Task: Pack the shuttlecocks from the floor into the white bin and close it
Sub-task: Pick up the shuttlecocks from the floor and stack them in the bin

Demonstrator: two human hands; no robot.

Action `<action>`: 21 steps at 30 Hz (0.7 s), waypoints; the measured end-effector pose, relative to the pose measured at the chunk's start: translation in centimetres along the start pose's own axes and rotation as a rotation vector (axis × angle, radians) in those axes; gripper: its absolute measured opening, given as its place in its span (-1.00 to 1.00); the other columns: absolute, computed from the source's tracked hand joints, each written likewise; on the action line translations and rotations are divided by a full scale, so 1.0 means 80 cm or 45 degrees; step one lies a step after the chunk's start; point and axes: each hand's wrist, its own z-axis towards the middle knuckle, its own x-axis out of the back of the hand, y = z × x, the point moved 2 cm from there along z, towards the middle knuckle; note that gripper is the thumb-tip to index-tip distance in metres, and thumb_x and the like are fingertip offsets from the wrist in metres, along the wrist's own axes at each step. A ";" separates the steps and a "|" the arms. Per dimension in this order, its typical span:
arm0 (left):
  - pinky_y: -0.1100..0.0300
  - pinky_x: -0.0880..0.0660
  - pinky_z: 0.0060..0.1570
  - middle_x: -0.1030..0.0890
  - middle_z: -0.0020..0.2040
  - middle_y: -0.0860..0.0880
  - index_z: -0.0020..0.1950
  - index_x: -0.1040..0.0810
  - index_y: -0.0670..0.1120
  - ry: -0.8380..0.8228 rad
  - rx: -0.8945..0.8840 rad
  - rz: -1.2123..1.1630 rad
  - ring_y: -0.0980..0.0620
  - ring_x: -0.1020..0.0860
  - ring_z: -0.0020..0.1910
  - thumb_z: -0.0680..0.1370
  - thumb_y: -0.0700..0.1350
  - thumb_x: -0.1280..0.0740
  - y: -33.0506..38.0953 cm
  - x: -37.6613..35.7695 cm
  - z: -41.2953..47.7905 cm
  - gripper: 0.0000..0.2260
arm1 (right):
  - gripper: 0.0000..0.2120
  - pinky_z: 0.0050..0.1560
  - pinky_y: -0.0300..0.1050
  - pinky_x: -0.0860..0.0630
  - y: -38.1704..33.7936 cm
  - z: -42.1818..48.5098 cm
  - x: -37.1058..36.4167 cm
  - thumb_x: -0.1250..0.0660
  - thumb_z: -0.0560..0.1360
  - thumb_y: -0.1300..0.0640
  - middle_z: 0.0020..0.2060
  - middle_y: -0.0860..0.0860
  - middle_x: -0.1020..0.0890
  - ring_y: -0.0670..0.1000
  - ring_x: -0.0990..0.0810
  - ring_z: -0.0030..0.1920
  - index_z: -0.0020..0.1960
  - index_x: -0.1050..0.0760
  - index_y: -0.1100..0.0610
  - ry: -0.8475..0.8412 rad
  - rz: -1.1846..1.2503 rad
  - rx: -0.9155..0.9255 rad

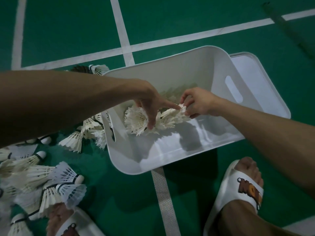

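Green court floor (119,193) crossed by white lines (122,31). Nearest, two feet in white slides (238,193), one on each side of a textured tape strip (163,198). At the left, a loose heap of shuttlecocks (42,176), over a dozen, too overlapped to count exactly. One white bin (153,159) stands open. Over its interior the left hand (148,106) grips the wide end of one nested row of shuttlecocks (168,118), and the right hand (197,103) pinches the other end. One lid (250,65) lies flat beyond
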 end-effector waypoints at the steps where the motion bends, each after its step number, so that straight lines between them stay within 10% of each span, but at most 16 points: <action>1: -0.08 -0.33 0.36 -0.03 0.57 0.04 0.48 0.21 0.36 0.001 -0.001 -0.014 -0.06 -0.21 0.48 0.33 -0.09 -0.57 -0.001 0.000 -0.002 0.09 | -0.65 -0.18 0.06 -0.64 0.002 0.002 0.000 -0.37 0.36 0.56 -0.17 0.15 -0.56 0.14 -0.58 -0.21 0.03 -0.44 0.24 -0.003 0.001 -0.008; 7: 0.10 -0.40 0.18 -0.30 0.47 -0.11 0.54 0.13 0.25 0.020 -0.046 -0.093 0.07 -0.32 0.10 0.40 -0.18 -0.51 0.000 0.003 -0.026 -0.01 | -0.66 -0.13 0.24 -0.63 0.007 0.014 -0.010 -0.45 0.30 0.53 -0.14 0.21 -0.57 0.28 -0.64 -0.16 -0.06 -0.48 0.22 0.032 -0.129 -0.038; 18: 0.13 -0.37 0.15 -0.39 0.39 -0.06 0.55 0.05 0.17 0.017 -0.020 0.000 -0.09 -0.42 0.27 0.40 -0.15 -0.52 -0.003 -0.008 -0.037 -0.06 | -0.59 -0.09 0.12 -0.65 0.011 0.007 0.004 -0.49 0.30 0.49 -0.22 0.13 -0.58 0.10 -0.60 -0.27 0.09 -0.50 0.29 0.029 -0.039 -0.016; 21: 0.16 -0.38 0.06 -0.53 0.20 -0.01 0.55 0.01 0.19 0.047 -0.070 -0.050 0.08 -0.48 -0.01 0.39 -0.14 -0.53 -0.007 -0.005 -0.042 -0.07 | -0.56 -0.05 0.08 -0.64 0.013 -0.004 0.012 -0.51 0.31 0.44 -0.14 0.24 -0.62 0.15 -0.62 -0.21 0.12 -0.47 0.24 0.001 -0.016 -0.029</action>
